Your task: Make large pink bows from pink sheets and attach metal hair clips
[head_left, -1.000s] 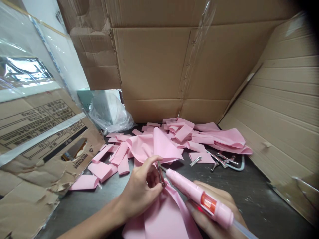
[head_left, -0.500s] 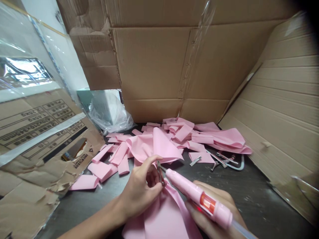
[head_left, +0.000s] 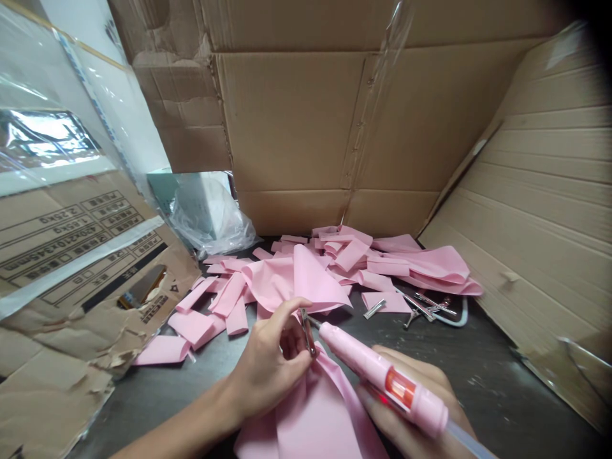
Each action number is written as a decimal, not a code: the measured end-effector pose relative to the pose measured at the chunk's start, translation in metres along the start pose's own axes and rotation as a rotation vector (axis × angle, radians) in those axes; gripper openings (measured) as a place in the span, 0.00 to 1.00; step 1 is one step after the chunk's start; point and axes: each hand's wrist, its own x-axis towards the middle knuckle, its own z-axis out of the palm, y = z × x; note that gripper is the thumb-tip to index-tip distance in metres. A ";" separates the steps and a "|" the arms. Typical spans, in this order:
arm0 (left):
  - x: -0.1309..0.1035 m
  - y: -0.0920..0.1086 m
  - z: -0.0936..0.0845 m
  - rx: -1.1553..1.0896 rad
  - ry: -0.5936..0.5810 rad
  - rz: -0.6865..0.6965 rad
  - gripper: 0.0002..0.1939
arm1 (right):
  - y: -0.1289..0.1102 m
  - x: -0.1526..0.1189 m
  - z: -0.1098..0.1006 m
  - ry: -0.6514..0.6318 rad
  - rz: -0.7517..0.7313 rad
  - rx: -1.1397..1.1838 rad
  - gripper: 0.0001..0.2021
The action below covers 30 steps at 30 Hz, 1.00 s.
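Observation:
My left hand (head_left: pixel 270 366) pinches a small metal hair clip (head_left: pixel 308 331) upright between thumb and fingers, over a pink fabric piece (head_left: pixel 315 414) that lies under both hands. My right hand (head_left: pixel 411 408) grips a pink glue gun (head_left: pixel 382 376) with a lit orange window, its thin nozzle touching the top of the clip. A clear glue stick sticks out of the gun's rear at the lower right.
Several folded pink fabric pieces (head_left: pixel 335 261) are heaped on the dark table (head_left: pixel 478 376). Loose metal clips (head_left: pixel 421 306) and a white cord lie beside them. Cardboard walls (head_left: pixel 306 127) close in the back and right; a printed carton (head_left: pixel 71 236) and a plastic bag (head_left: pixel 210 217) stand left.

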 end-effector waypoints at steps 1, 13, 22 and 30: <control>0.000 0.000 0.000 0.002 0.000 0.000 0.30 | 0.000 0.000 0.000 0.000 0.002 0.004 0.11; 0.000 0.001 -0.001 0.006 0.007 0.004 0.30 | -0.002 0.002 0.000 0.013 -0.020 0.004 0.11; 0.002 0.004 -0.002 0.025 0.013 -0.004 0.29 | -0.001 0.000 0.000 0.000 0.010 -0.005 0.10; 0.002 0.003 -0.002 0.021 0.017 -0.004 0.29 | -0.004 -0.001 -0.004 -0.032 0.006 -0.023 0.09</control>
